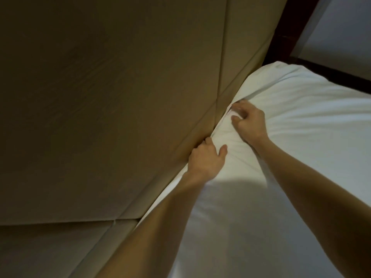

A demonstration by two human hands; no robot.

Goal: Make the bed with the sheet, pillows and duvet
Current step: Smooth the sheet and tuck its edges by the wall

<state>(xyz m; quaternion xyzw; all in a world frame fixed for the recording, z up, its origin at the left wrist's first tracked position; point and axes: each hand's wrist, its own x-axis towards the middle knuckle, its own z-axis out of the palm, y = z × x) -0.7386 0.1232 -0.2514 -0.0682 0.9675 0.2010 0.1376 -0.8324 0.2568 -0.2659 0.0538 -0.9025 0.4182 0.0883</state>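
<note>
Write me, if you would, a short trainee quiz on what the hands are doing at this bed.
1. True or false: the right hand hovers clear of the white bedding.
2. The left hand has its fingers: A) flat on top; B) down between bedding and padded headboard; C) in the air.
3. How many hands touch the bedding?
Key: 1 false; 2 B; 3 two.

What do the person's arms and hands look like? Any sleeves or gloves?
No sleeves show: the left arm and right arm are bare up to the picture's edge. The left hand and right hand wear no gloves; no watch or ring shows.
</note>
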